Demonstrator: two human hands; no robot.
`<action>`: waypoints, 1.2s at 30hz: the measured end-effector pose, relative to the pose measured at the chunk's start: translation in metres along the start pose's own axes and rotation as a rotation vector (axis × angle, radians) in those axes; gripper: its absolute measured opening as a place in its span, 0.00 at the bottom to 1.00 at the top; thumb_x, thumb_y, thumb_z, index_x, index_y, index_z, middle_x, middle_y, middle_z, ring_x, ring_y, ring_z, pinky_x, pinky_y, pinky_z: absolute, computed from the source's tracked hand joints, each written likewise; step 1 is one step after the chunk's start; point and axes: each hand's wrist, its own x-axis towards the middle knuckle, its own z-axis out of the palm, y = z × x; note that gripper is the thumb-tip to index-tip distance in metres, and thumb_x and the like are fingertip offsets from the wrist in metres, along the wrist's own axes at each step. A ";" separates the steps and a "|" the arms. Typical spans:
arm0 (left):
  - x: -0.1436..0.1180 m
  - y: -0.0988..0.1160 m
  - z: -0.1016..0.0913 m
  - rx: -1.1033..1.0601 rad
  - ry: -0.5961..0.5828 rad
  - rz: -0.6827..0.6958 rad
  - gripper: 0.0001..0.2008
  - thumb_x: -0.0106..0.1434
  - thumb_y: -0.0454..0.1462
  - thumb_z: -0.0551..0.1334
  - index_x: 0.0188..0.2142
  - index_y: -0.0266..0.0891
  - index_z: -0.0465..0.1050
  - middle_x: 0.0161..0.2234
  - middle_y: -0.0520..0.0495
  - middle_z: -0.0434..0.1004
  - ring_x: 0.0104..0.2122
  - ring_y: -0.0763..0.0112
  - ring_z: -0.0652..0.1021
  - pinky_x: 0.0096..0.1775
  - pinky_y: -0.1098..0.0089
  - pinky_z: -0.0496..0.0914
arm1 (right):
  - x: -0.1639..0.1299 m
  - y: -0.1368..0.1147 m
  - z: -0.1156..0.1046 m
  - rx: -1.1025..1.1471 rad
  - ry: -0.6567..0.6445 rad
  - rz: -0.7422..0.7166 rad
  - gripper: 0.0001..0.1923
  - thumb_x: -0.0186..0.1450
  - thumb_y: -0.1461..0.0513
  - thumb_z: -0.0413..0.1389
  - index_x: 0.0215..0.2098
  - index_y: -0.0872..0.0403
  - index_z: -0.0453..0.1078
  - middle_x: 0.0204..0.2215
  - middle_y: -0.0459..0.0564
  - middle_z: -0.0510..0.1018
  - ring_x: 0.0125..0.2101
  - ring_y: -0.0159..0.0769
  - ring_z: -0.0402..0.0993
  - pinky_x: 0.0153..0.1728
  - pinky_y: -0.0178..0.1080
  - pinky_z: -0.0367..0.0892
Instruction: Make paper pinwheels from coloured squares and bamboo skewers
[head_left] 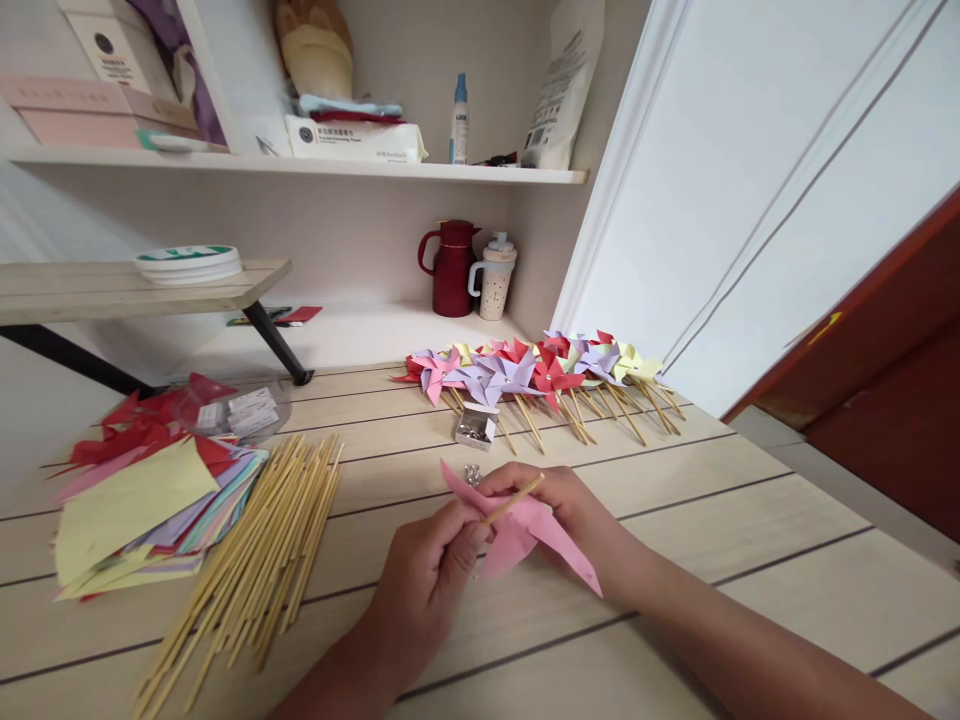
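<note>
Between my two hands is a pink paper pinwheel [508, 545], its blades folded out to the sides. A short length of wooden stick [519, 496] shows across it, slanting up to the right. My left hand [431, 565] is closed, thumb and fingers pinching the stick's lower end at the pinwheel. From the far side my right hand [566, 500] grips the pinwheel; the paper hides part of its fingers. Just beyond the pinwheel lie small shiny metal pieces [472, 474]. Behind them stands a small open box [475, 427] with more metal pieces inside.
Finished pinwheels [506, 378] on sticks lie in a row at the back right. At left are a bundle of wooden sticks [262, 550], stacked coloured paper [135, 510] and a clear plastic container [259, 410]. A red jug [453, 270] and a cup [495, 280] stand behind.
</note>
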 end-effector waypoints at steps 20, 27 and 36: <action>-0.005 0.009 -0.005 0.490 0.248 0.456 0.08 0.69 0.33 0.54 0.45 0.44 0.68 0.32 0.52 0.80 0.29 0.71 0.78 0.34 0.72 0.68 | -0.006 0.006 0.015 -0.076 0.108 0.059 0.05 0.60 0.60 0.65 0.34 0.53 0.77 0.29 0.47 0.80 0.30 0.34 0.75 0.30 0.32 0.66; 0.000 0.007 -0.009 0.499 0.225 0.476 0.12 0.69 0.33 0.54 0.50 0.43 0.67 0.33 0.51 0.81 0.28 0.71 0.78 0.33 0.71 0.69 | -0.002 0.000 0.009 0.016 0.113 0.045 0.08 0.60 0.61 0.60 0.38 0.54 0.76 0.32 0.48 0.80 0.31 0.34 0.73 0.31 0.33 0.64; -0.004 0.000 -0.005 0.300 0.351 0.268 0.13 0.71 0.37 0.52 0.50 0.42 0.71 0.22 0.55 0.68 0.19 0.74 0.66 0.25 0.72 0.61 | 0.020 -0.021 0.016 0.215 0.227 0.260 0.09 0.53 0.66 0.57 0.32 0.55 0.76 0.27 0.45 0.77 0.28 0.31 0.69 0.30 0.33 0.60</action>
